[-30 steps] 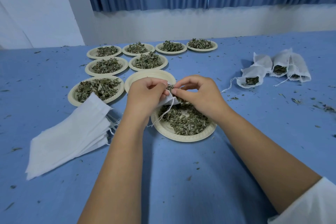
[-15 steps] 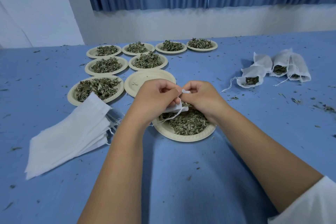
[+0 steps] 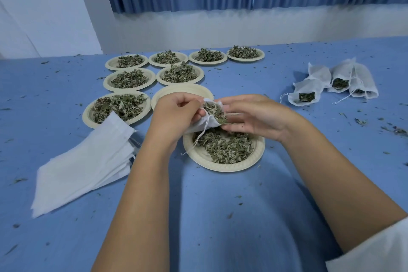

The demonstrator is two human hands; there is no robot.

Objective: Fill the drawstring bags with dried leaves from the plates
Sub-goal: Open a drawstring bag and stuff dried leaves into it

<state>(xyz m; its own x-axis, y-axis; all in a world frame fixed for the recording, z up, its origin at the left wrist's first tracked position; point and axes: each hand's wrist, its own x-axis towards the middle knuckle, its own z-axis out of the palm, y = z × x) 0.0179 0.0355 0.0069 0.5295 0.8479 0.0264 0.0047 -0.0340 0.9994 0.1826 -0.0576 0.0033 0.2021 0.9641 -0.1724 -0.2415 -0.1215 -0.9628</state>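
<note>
My left hand point(image 3: 176, 115) grips a small white drawstring bag point(image 3: 206, 121) by its rim, its mouth turned toward me and showing dried leaves point(image 3: 214, 111) inside. My right hand point(image 3: 256, 117) lies beside the mouth with fingers nearly straight, touching the leaves and the bag's far edge. Both hands hover over a cream paper plate point(image 3: 223, 164) holding a heap of dried leaves point(image 3: 225, 148). The bag's string dangles onto that plate.
A stack of flat empty bags point(image 3: 84, 163) lies at the left. Several filled bags point(image 3: 335, 83) lie at the right. Several more plates of leaves point(image 3: 129, 79) and one empty plate point(image 3: 183, 91) stand behind. Leaf crumbs litter the blue tablecloth point(image 3: 220, 216).
The bag's mouth has opened wider and turned toward me, leaves now showing. My right hand has uncurled from a pinch to nearly straight fingers at the opening.
</note>
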